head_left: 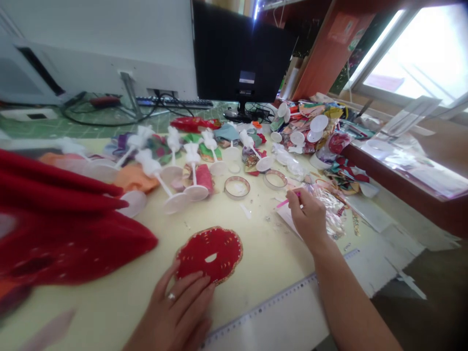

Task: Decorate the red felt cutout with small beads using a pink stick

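A rounded red cloth piece (197,248) with gold edging and a slit in its middle lies flat on the pale yellow table. My left hand (185,302), a ring on one finger, rests on its near edge with fingers stretched out. To the right, my right hand (309,217) pinches a thin pink stick (287,201), like a pen, its tip pointing left over a small white sheet (287,217). What kind of stick it is I cannot make out. Glittery sequin strips (334,209) lie just beyond that hand.
Two tape rolls (237,195) and several white doll-shaped stands (192,153) stand behind the cloth. Red velvet fabric (73,243) fills the left side. A ruler (266,306) lies along the front. A monitor (241,53) and fabric scraps (303,126) are at the back.
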Demonstrator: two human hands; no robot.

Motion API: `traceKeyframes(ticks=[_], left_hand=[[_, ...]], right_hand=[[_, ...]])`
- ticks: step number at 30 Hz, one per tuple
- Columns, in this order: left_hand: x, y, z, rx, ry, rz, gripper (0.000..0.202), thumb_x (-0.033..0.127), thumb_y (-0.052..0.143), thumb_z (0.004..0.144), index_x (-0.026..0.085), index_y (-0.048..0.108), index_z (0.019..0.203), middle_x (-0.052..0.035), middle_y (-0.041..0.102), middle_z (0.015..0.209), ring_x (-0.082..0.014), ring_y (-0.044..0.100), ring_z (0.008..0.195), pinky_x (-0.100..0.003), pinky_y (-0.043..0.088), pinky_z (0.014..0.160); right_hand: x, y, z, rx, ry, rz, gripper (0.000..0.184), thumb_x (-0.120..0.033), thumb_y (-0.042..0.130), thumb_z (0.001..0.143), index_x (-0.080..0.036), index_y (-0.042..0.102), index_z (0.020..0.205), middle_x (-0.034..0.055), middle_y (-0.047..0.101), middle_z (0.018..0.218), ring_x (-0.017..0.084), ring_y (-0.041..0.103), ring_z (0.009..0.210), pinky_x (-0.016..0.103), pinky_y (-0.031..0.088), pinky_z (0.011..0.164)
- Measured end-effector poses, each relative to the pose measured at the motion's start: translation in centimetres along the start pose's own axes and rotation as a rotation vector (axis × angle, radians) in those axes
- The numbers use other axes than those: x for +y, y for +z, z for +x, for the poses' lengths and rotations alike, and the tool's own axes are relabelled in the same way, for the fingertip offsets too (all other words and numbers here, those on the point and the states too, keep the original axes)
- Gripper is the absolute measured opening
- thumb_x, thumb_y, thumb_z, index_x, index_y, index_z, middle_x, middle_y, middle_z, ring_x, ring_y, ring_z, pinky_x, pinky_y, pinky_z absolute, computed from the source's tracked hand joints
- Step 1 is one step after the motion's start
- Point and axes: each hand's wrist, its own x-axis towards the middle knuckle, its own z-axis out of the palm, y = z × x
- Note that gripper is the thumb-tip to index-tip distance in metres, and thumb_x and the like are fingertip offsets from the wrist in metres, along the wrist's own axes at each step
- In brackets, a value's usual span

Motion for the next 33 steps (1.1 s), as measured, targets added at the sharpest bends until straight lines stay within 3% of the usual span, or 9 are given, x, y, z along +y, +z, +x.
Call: traceKeyframes(ticks=[9,27,33], left_hand=[[0.16,-0.10,0.26,0.017,-0.011,-0.026,0.022,0.019,0.049,0.086,0.019,0.063,0.103,-0.0030,0.070,0.091,-0.0180,0.061,0.093,-0.045,0.026,0.108],[0.10,0.01,0.27,0.030,0.029,0.010,0.020,0.020,0.050,0.085,0.018,0.064,0.098,-0.0031,0.070,0.087,-0.0176,0.061,0.089,-0.045,0.027,0.108],[-0.04,0.37,-0.04,0.045,0.031,0.017,0.021,0.020,0.048,0.085,0.019,0.065,0.098,-0.0030,0.070,0.088,-0.0177,0.060,0.090,-0.045,0.026,0.108]], right_hand=[[-0.01,0.54,0.01,-0.045,-0.046,-0.093,0.027,-0.032,0.045,0.088,-0.020,0.052,0.065,-0.0028,0.046,0.049,0.012,0.041,0.046,0.025,0.026,0.049],[-0.05,0.55,-0.08,-0.050,-0.049,-0.052,0.026,-0.033,0.045,0.089,-0.019,0.055,0.069,-0.0020,0.052,0.051,0.012,0.046,0.046,0.025,0.029,0.050],[-0.10,0.74,-0.10,-0.046,-0.044,-0.053,0.027,-0.034,0.046,0.088,-0.019,0.055,0.067,-0.0033,0.049,0.049,0.010,0.039,0.041,0.025,0.027,0.049]])
